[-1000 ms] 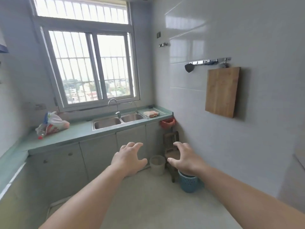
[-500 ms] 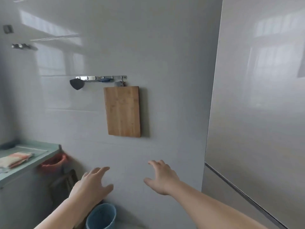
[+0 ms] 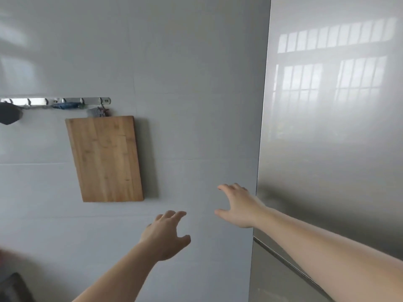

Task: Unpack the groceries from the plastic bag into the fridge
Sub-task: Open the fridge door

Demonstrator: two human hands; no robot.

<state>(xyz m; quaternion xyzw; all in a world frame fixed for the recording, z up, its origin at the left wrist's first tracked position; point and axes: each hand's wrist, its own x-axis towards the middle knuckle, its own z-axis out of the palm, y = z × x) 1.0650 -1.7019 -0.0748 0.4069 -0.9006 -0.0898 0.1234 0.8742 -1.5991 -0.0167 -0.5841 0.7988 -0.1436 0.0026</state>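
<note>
Both hands have swung rightward toward the fridge (image 3: 327,149); its door edge runs vertically just right of the right hand (image 3: 238,205), nearer than the left hand (image 3: 166,235). Both are spread, empty.

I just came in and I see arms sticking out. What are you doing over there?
A person is reaching toward the fridge, whose door is shut. Both hands are empty with fingers spread: the right hand is near the door's left edge, and the left hand is lower, in front of the tiled wall. A wooden cutting board hangs on that wall. No grocery bag is in view.
</note>
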